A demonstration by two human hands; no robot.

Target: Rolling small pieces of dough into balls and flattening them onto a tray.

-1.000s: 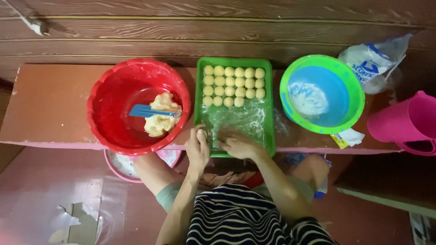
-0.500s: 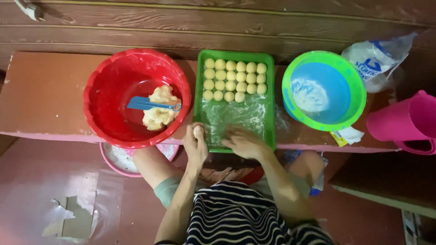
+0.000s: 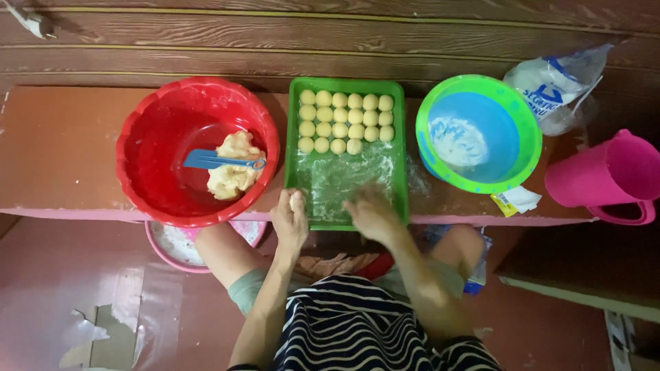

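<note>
Low pink bench (image 3: 62,151) against a dark wooden wall.
Left hand (image 3: 290,221) clenched a small dough piece (image 3: 296,200) at the green tray (image 3: 397,148)'s near left edge; right hand (image 3: 371,214) lay blurred, grip unclear, over floured tray. Shaping seemed underway; setting it beside the dough balls (image 3: 345,122) called for care.

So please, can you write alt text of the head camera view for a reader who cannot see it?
Seen from above, a person's left hand holds a small dough piece at the near edge of a floured green tray, while the blurred right hand rests on the tray. Rows of dough balls fill its far end; a red bowl with dough sits left, a green bowl with flour right.
</note>
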